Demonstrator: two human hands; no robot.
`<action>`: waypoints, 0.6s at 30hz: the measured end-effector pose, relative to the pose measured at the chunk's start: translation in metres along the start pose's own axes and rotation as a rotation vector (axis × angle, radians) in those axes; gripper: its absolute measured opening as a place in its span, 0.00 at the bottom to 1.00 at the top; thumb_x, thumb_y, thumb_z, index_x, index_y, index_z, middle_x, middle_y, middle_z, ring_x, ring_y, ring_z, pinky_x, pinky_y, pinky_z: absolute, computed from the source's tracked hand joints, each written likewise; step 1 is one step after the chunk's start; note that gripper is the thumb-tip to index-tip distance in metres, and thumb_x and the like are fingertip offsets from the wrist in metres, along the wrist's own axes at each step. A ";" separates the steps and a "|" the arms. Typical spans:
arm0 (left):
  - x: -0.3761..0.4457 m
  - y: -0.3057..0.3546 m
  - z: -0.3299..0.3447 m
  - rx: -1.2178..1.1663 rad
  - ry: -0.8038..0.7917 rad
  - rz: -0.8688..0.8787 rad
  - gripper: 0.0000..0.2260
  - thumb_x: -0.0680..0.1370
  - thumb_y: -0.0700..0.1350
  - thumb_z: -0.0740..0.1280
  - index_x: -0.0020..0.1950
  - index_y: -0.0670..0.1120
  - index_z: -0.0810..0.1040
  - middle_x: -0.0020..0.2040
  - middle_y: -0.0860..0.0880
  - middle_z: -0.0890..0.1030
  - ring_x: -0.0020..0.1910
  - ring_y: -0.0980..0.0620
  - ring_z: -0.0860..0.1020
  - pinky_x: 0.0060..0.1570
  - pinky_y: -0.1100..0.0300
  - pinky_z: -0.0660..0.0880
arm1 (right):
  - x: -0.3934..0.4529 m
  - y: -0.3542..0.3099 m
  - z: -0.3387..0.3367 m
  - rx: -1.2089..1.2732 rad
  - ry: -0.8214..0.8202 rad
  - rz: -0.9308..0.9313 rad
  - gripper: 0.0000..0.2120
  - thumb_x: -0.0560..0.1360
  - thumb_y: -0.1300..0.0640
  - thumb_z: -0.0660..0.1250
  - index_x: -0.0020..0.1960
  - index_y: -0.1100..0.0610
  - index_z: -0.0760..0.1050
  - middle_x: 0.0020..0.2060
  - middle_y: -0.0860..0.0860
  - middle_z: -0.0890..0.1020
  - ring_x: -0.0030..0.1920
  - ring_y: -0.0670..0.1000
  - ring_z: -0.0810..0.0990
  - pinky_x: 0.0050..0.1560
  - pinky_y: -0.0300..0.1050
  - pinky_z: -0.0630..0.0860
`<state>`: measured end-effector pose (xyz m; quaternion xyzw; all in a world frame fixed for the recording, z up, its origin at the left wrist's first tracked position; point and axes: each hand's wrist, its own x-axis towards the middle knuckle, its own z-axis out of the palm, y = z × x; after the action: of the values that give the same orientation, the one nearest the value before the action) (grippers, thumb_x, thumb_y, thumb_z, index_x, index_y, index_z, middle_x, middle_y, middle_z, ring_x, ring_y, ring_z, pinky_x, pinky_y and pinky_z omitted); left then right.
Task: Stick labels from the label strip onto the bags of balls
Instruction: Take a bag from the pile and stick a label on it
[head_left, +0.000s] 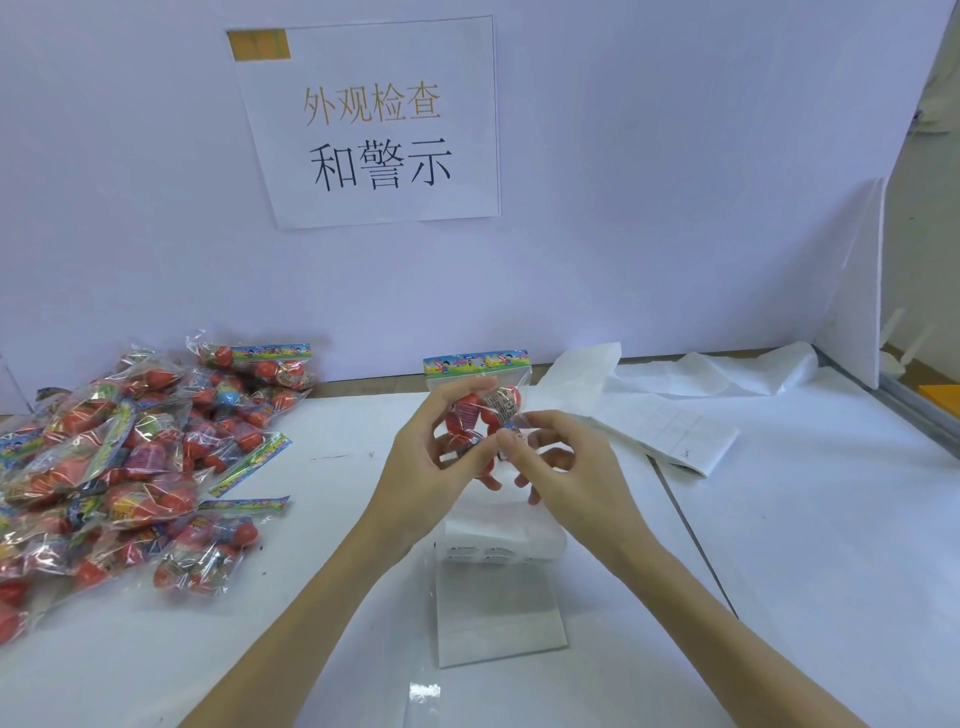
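Left hand (421, 462) holds a clear bag of red balls (480, 410) upright above the counter (779, 545), fingers curled around the bag's left side and lower edge. The bag's colourful header card faces the camera at the top. Right hand (566, 467) is at the bag's right side, thumb and forefinger pinched on a small label (506, 410) lying against the bag's front; remaining fingers loosely curled. The label strip (498, 551) lies on the counter directly beneath the hands, its folded white backing running toward the viewer. A pile of bagged balls (130, 467) lies on the counter's left side. Spent backing paper (675, 379) trails at the rear right. A printed sign (374, 124) hangs on the back panel.
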<state>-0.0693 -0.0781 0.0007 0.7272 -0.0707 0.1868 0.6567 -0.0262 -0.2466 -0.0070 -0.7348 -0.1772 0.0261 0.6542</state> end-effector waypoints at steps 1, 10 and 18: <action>-0.001 0.000 0.001 0.004 -0.009 0.002 0.22 0.79 0.39 0.74 0.70 0.55 0.77 0.57 0.52 0.83 0.43 0.45 0.84 0.42 0.50 0.84 | 0.000 0.001 0.000 -0.008 0.000 -0.004 0.13 0.75 0.44 0.76 0.56 0.47 0.82 0.41 0.44 0.85 0.37 0.49 0.85 0.33 0.40 0.79; 0.000 -0.003 -0.003 -0.023 0.009 -0.008 0.21 0.82 0.37 0.69 0.71 0.56 0.76 0.61 0.50 0.82 0.45 0.41 0.84 0.45 0.49 0.84 | -0.001 -0.003 0.000 0.187 -0.078 0.061 0.07 0.83 0.58 0.68 0.57 0.56 0.84 0.46 0.55 0.86 0.41 0.52 0.86 0.42 0.41 0.82; 0.000 0.001 0.001 0.007 -0.023 -0.025 0.26 0.78 0.45 0.76 0.73 0.59 0.73 0.57 0.50 0.83 0.46 0.48 0.83 0.47 0.58 0.81 | -0.002 -0.007 0.000 0.285 -0.091 0.112 0.13 0.81 0.52 0.71 0.54 0.63 0.83 0.46 0.59 0.87 0.45 0.58 0.88 0.47 0.43 0.83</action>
<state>-0.0700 -0.0791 0.0013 0.7323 -0.0686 0.1706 0.6557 -0.0302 -0.2464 -0.0007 -0.6414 -0.1599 0.1204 0.7407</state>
